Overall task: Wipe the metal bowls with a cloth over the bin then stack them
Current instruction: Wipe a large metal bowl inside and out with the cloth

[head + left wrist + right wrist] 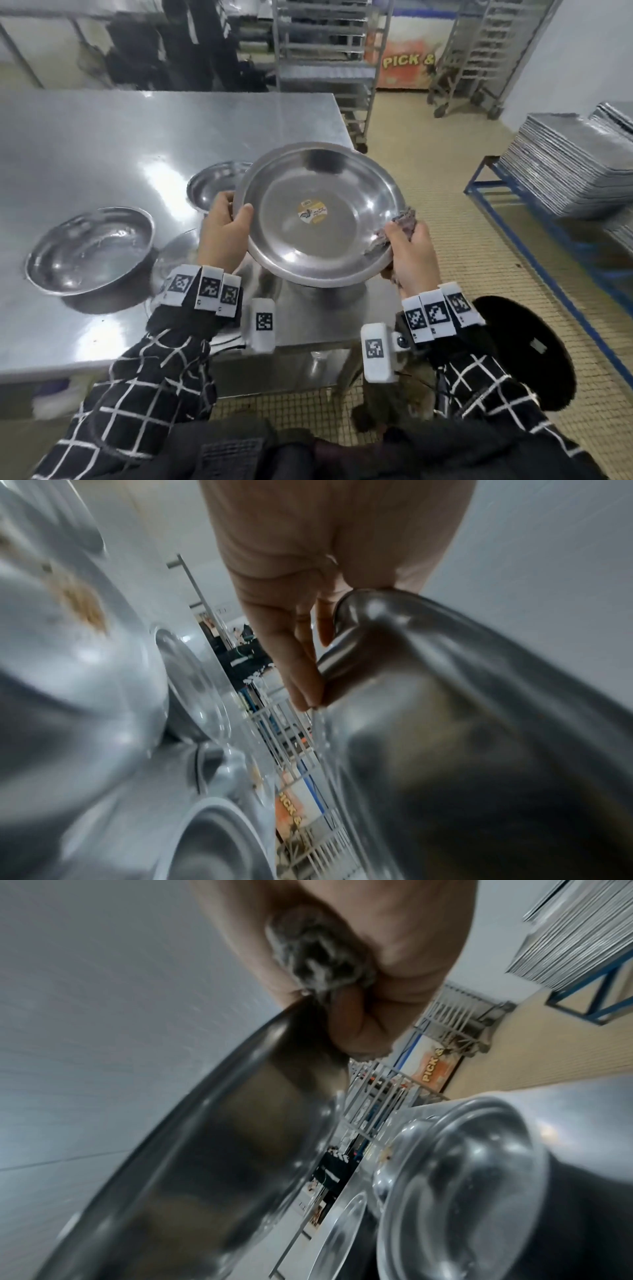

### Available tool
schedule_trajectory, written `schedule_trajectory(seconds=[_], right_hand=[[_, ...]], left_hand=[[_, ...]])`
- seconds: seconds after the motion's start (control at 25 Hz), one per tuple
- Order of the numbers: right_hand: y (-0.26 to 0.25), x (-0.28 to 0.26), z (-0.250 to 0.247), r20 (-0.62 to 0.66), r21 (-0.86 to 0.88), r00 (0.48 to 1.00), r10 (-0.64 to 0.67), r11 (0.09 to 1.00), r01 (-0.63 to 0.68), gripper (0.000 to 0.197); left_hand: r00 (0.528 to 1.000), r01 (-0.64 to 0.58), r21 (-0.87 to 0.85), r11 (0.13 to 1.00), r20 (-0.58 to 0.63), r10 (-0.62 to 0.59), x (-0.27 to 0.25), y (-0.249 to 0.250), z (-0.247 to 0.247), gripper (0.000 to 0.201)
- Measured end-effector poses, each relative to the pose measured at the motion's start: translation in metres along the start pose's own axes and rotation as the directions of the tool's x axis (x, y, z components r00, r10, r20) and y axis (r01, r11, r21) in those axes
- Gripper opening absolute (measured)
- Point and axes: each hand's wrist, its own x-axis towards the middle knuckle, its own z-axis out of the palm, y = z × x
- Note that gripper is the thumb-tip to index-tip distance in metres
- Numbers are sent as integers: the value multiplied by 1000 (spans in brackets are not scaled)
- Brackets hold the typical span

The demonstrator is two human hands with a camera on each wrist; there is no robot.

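Observation:
I hold a wide metal bowl with a round sticker in its middle, tilted toward me above the table's right corner. My left hand grips its left rim, thumb inside; in the left wrist view the fingers lie under the rim of the bowl. My right hand pinches a grey cloth over the right rim. The right wrist view shows the cloth bunched in my palm beside the bowl. A black round bin stands on the floor, lower right of the bowl.
On the steel table stand a wet bowl, a second bowl and an upturned one, partly hidden. Wheeled racks stand behind. Stacked metal trays sit on a blue frame at right. A person in dark clothes is at the back.

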Motion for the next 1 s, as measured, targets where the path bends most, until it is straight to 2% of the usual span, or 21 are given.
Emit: schedule_trajectory(seconds=[0.08,0.16,0.28,0.44,0.56,0.72,0.84,1.0], right_hand=[[-16,10,41,68,-52,997,-20,998,23,22],[-29,26,80,141,-108,990,-9,994,25,31],[-53,53,153,260,-158,964,49,987,-8,43],[-80,90,254,376,-310,927,6,943,120,30],[-94,117,312,432,-364,901,37,921,136,26],[-109,150,376,469,-497,880,80,847,188,18],[-108,180,413,487,-564,865,124,801,203,26],[-99,219,456,514,-592,842,161,777,213,29]], left_hand=[[998,-3,51,999,-61,6,24,-10,-38,21],[998,-3,78,997,-66,9,51,-19,-72,22],[996,46,37,998,-81,-43,100,-32,-131,17],[992,122,105,987,-1,-122,162,-63,-204,12],[982,158,211,965,66,-175,197,-82,-240,9],[961,208,363,909,97,-258,242,-107,-272,23],[960,209,414,886,85,-266,264,-123,-276,24],[958,231,525,819,24,-285,287,-143,-274,13]])
